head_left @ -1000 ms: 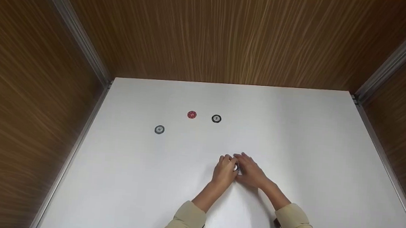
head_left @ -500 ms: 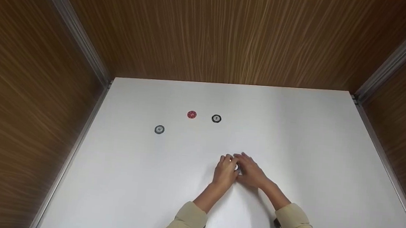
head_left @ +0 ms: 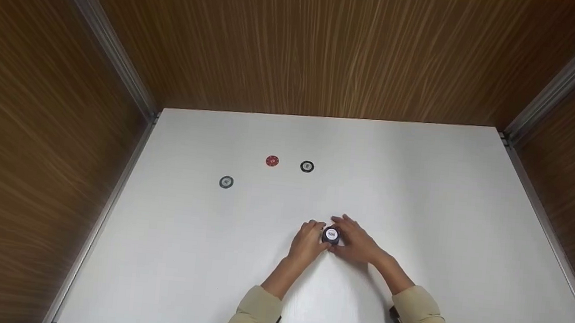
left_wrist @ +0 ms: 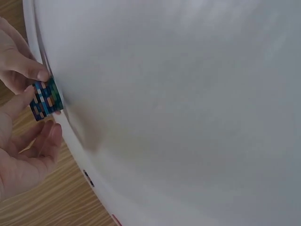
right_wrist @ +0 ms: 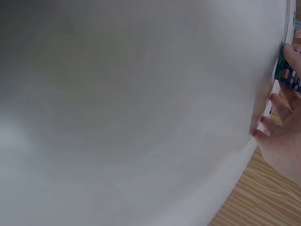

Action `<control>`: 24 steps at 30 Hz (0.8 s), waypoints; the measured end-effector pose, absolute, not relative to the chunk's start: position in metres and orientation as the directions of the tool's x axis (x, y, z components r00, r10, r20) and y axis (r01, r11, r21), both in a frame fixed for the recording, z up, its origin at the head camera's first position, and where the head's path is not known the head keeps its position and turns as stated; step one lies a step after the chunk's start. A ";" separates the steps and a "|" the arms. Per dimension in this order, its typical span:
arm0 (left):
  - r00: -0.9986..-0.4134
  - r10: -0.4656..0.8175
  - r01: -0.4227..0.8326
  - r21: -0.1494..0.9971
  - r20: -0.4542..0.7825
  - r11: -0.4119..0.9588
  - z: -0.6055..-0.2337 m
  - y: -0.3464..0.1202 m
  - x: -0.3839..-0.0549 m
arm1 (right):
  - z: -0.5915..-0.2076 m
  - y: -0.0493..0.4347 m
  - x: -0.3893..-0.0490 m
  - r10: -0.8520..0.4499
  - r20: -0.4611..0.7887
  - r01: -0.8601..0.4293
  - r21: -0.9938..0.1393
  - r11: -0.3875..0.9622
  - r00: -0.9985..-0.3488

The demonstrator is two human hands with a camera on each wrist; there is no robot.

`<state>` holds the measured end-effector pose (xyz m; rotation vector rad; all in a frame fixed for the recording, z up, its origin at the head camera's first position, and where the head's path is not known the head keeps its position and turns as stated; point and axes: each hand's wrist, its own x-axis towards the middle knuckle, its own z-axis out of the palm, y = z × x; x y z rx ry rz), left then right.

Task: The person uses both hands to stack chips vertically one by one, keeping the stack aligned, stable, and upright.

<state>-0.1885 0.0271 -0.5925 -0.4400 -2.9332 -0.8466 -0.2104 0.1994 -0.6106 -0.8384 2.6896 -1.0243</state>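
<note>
A dark stack of poker chips stands on the white table between both hands, its white top label facing up. In the left wrist view the stack's side has blue, green and orange blocks. My right hand holds the stack from the right, thumb at the near side and fingers round the far side. On the left, my left hand has its thumb right at the stack; its loosely bent fingers stand a little apart from it. In the right wrist view the stack is partly cut off.
Farther back on the table lie a red chip, a black chip and a grey chip, each separate. Wood-grain panels wall the table at the back and both sides.
My left hand has drawn back to the left and its fingers have loosened from the stack, whose whole top now shows. The right hand has hardly moved.
</note>
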 end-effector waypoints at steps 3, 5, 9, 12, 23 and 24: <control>-0.962 0.243 0.272 0.529 0.125 0.804 -0.593 0.027 -0.188 | -0.612 0.200 -0.211 -0.545 0.055 -0.441 -0.657 0.611 -0.837; -0.962 0.243 0.271 0.531 0.123 0.803 -0.593 0.027 -0.189 | -0.613 0.200 -0.211 -0.547 0.062 -0.447 -0.655 0.609 -0.835; -0.958 0.252 0.287 0.524 0.138 0.802 -0.592 0.026 -0.191 | -0.614 0.201 -0.211 -0.556 0.103 -0.476 -0.657 0.584 -0.825; -0.954 0.262 0.299 0.526 0.146 0.796 -0.592 0.025 -0.194 | -0.613 0.201 -0.212 -0.560 0.118 -0.486 -0.662 0.571 -0.820; -0.963 0.270 0.248 0.477 0.023 0.843 -0.594 0.023 -0.197 | -0.612 0.200 -0.210 -0.559 0.116 -0.483 -0.663 0.572 -0.821; -0.962 0.271 0.251 0.459 0.023 0.852 -0.595 0.024 -0.196 | -0.612 0.200 -0.210 -0.553 0.107 -0.470 -0.672 0.572 -0.826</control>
